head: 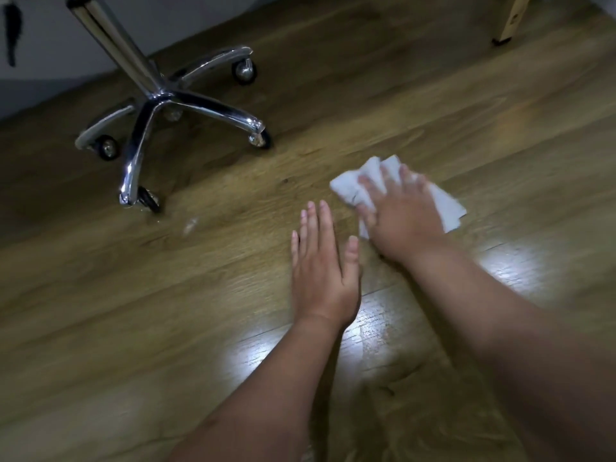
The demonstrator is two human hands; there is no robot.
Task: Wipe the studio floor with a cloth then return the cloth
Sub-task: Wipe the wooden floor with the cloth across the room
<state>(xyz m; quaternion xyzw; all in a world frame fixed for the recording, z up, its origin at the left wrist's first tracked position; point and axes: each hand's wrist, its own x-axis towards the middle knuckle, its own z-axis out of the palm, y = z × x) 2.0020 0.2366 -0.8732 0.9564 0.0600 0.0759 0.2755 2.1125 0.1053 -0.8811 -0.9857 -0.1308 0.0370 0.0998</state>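
Note:
A white crumpled cloth (346,185) lies on the brown wood-plank floor (166,311) right of centre. My right hand (403,218) presses down on it with fingers spread over the fabric, gripping it against the boards. My left hand (321,271) rests flat on the floor just left of the cloth, palm down, fingers straight and holding nothing. Both forearms reach in from the bottom edge.
A chrome five-star chair base (160,101) on castors stands at the upper left, its nearest castor (146,200) left of my hands. A small pale smudge (190,225) marks the floor near it. A wooden furniture leg (508,21) stands at the top right. A grey wall runs along the upper left.

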